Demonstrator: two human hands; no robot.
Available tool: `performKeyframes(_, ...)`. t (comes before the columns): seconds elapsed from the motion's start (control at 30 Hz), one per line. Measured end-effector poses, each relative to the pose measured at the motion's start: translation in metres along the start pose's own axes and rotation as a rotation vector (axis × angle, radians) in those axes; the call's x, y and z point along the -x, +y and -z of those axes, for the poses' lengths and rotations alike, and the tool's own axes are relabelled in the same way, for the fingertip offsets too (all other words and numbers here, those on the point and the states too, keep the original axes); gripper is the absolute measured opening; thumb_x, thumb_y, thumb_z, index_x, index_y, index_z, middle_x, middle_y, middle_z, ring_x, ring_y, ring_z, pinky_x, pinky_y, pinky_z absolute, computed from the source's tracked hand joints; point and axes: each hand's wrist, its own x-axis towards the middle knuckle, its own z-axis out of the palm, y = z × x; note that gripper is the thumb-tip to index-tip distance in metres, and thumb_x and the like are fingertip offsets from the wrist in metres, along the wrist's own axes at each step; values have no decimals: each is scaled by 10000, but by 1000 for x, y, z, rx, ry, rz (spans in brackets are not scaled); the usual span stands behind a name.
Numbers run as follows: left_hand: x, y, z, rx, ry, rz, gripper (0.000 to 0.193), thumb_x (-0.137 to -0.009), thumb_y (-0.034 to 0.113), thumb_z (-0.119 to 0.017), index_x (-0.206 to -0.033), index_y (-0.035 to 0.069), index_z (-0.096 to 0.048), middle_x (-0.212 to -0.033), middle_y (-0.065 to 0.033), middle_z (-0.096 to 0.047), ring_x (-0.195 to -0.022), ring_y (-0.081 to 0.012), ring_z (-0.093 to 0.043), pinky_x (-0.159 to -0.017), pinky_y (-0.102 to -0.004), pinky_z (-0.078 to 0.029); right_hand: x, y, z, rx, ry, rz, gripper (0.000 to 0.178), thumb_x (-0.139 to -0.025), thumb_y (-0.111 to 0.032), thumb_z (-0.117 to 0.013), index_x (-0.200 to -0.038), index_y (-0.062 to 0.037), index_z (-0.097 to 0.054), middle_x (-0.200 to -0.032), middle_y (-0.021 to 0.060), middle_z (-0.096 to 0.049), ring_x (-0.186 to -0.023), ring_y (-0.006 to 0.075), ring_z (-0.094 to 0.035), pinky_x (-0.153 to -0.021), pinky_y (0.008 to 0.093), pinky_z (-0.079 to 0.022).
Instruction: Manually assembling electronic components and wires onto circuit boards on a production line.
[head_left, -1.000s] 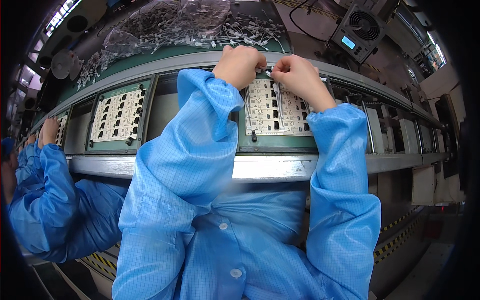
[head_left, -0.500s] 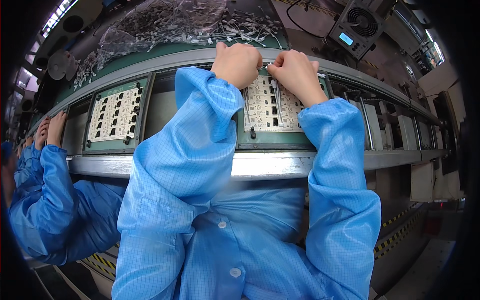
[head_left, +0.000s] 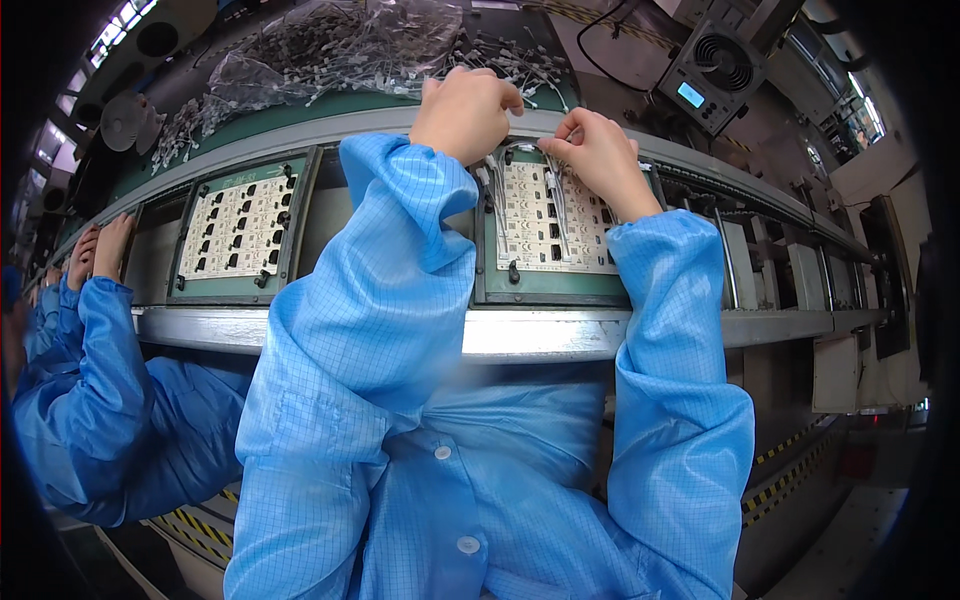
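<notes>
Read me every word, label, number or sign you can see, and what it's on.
Nothing I can quote reliably:
Nearer white board: rows of tiny print, too small to read.
Left white board: likewise too small.
Left board's green frame: pale marking along its far edge, too blurred.
Gray box, lit screen: too small to read.

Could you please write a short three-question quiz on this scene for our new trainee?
1. In the picture, which hand is nearer the heap of cables: (a) left or (b) right?
2. True or false: the co-worker's sleeve at the left is red.
3. Fill in, from the person's side: the right hand has its fingertips by the ____ edge of the white circuit board below it.

Key: 1: a, the left hand. 2: false; the sleeve is blue. 3: far.
</notes>
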Motion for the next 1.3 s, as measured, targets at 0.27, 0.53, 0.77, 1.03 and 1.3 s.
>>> performKeyframes(0.27, 19, 4, 56, 273, 581, -147, 251, -821, -22, -532, -906, 79, -746, -946, -87, -673, -893, -290, -614, -811, -389, -488, 61, -46, 30, -6, -121, 692, 231, -933, -198, -597, -1134, -131, -687, -1091, 90, -697, -1123, 283, -582, -991, 486, -414)
performKeyframes(0.53, 32, -24, 52, 343, 545, -18, 193, -826, 43, -572, -854, 136, -739, -926, -25, -660, -942, -270, -605, -811, -422, -428, 86, -71, 15, 247, -327, 1004, 465, -1025, -456, -441, -1448, -273, -503, -1174, -20, -689, -1297, 256, -506, -1188, 671, -68)
performKeyframes(0.77, 33, -27, 44, 254, 458, -127, 129, -814, 18, -606, -874, 75, -706, -930, -85, -658, -911, -309, -608, -801, -404, -469, 87, -30, 46, 362, -381, 1011, 427, -1032, -421, -445, -1422, -270, -528, -842, -31, -729, -1137, 231, -573, -1205, 652, -75)
performKeyframes(1.03, 34, -17, 53, 184, 339, -205, 133, -809, -48, -591, -881, 30, -670, -914, -114, -627, -898, -317, -580, -798, -392, -442, 134, 143, 135, 621, -374, 691, 398, -985, -385, -545, -1337, -215, -618, -867, -48, -747, -1112, 205, -567, -1226, 613, -100)
performKeyframes(1.3, 38, -31, 55, 49, 221, -132, 135, -859, -60, -572, -962, -12, -646, -986, -126, -602, -997, -285, -585, -916, -335, -437, 181, 326, 217, 864, -203, 400, 316, -943, -292, -601, -1209, -146, -688, -806, 35, -713, -1118, 245, -567, -1233, 579, -130)
